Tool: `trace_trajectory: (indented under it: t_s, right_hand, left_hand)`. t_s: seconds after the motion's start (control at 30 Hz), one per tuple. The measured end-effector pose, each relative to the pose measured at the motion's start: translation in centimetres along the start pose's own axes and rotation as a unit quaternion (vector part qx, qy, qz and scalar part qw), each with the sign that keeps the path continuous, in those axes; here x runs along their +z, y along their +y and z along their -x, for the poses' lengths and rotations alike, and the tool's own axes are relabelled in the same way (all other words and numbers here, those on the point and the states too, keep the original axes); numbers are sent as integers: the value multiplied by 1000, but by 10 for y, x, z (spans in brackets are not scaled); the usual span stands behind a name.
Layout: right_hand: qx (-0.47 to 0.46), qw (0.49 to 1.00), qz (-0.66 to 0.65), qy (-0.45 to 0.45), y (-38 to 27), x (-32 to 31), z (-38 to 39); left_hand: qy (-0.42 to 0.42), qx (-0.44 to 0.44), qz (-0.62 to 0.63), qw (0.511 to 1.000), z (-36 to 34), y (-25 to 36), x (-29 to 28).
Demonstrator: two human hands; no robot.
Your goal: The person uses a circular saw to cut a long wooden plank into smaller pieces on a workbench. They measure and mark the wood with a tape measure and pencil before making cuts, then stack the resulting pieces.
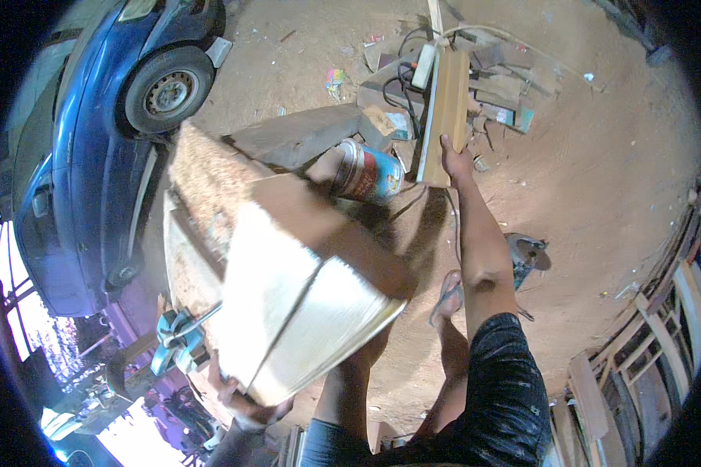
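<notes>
at the lower edge, near my body, my left hand [237,401] grips the bottom corner of a stack of pale boards [304,311]; fingers curled shut around the edge. the stack is tilted and rests across a sawdust-covered workbench [199,167]. just left of that hand, a blue clamp [175,335] sits at the bench edge. my right arm extends forward past my dark shorts [498,389], and my sandalled foot [446,300] stands on the dirt ground [600,156]. a power tool [526,257] lies on the ground just right of the arm. further out, a red and blue can [366,171] lies on its side on the bench. my right hand [453,156] closes on the near end of a long wooden plank [448,109]. beyond it lie wood offcuts [506,86] and a power strip [424,66]. far left stands a blue car [93,117].
</notes>
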State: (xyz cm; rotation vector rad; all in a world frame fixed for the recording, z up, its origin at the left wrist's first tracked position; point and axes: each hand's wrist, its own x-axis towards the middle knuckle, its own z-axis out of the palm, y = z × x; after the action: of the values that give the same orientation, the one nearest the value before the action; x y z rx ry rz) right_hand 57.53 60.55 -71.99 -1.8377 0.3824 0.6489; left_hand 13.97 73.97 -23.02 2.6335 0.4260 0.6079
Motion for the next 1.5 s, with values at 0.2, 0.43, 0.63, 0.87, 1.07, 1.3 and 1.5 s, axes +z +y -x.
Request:
trace_trajectory:
  t_s: [0.2,0.43,0.63,0.87,1.07,1.3,1.5]
  right_hand:
    - [10,992,115,-57,-160,-148,203]
    - [-209,924,272,-170,-347,-348,416]
    - [-156,824,400,-370,-477,-334,506]
    - [-136,654,568,-480,-498,-187,490]
    - [-261,531,668,-452,-513,-55,488]
    - [-351,768,474,-250,-466,-79,434]
    - [-244,865,360,-251,-424,-123,410]
  left_hand:
    - [-102,-98,-86,986,9,5,-31]
    - [-16,-259,123,958,-19,34,-46]
    - [191,-403,423,789,-84,80,-70]
    - [187,-574,436,668,8,110,-102]
    - [255,-673,268,640,59,103,-65]
    - [220,-569,78,788,65,95,-71]
    - [254,-607,154,737,53,99,-76]
